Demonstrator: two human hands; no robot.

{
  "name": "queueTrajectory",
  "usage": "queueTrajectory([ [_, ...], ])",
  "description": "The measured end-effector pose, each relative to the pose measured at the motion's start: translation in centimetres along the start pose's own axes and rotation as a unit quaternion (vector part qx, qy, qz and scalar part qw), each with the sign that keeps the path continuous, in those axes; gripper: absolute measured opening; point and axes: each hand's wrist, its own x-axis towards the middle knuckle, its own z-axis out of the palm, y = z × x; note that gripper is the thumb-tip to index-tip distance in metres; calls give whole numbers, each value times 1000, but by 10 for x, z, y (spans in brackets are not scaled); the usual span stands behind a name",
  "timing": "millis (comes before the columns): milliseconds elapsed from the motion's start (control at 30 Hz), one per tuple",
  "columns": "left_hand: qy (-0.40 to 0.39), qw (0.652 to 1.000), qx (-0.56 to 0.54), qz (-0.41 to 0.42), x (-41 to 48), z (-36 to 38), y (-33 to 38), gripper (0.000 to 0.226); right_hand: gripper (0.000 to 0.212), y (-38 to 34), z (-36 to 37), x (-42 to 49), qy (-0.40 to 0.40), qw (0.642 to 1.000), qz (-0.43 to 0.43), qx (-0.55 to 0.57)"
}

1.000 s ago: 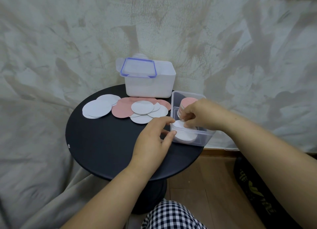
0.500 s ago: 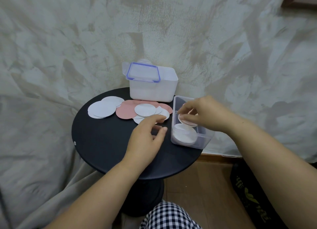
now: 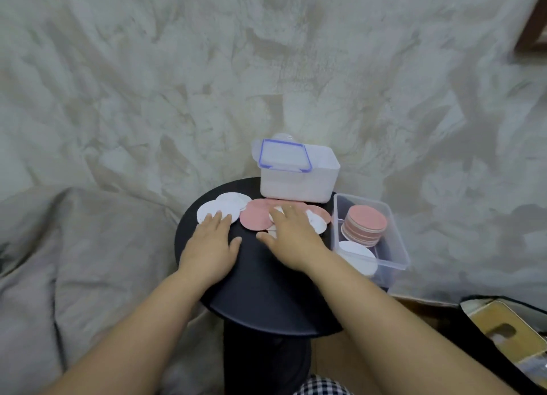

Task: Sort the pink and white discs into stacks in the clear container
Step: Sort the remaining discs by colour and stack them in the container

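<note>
A clear container (image 3: 396,237) stands at the right edge of the round black table (image 3: 260,291). It holds a pink stack (image 3: 365,225) at the back and a white stack (image 3: 358,254) at the front. Loose discs lie spread across the table's far side: large white discs (image 3: 222,209) at the left, a large pink disc (image 3: 254,218) in the middle, smaller white ones partly hidden. My left hand (image 3: 211,242) lies flat with its fingertips on the large white discs. My right hand (image 3: 291,235) lies flat, fingers spread over the middle pile.
A white box (image 3: 299,184) with a blue-rimmed lid (image 3: 282,155) resting on it stands at the table's back edge. Crumpled grey cloth covers the wall and the left side. A dark bag (image 3: 509,335) sits on the floor at the lower right.
My right hand has left the clear container and moved left onto the loose discs. My left hand has slid left to the large white discs. The camera view has shifted.
</note>
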Motion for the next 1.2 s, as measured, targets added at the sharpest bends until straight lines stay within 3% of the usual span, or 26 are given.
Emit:
queueTrajectory([
  [133, 40, 998, -10, 37, -6, -1, 2, 44, 59, 10, 16, -1, 4, 999, 24, -38],
  [300, 117, 987, -49, 101, -24, 0, 0, 27, 35, 11, 14, -35, 72, 994, -83, -13],
  [400, 144, 975, -102, 131, -42, 5, -6, 30, 29, 18, 15, -57, 95, 989, -111, 16],
  [500, 163, 969, -107, 152, -59, 11, -11, 43, 40, 24, 15, -72, 99, 989, -108, 28],
  [667, 113, 970, -4, 213, -81, 15, -13, 50, 76, 27, 23, -96, 29, 991, -133, 1],
  [767, 112, 965, -56, 232, -94, 13, -19, 58, 93, 35, 26, -110, 39, 986, -156, 38],
  [1033, 182, 932, -123, 289, -110, 8, -31, 24, 26, 39, 31, -136, 135, 956, -180, 191],
  [1100, 204, 927, -205, 241, -116, -1, -25, 19, 20, 30, 24, -140, 154, 945, -149, 248],
  [1200, 224, 895, -375, 95, -126, -14, -7, 11, 19, 16, 12, -138, 200, 925, -126, 296],
])
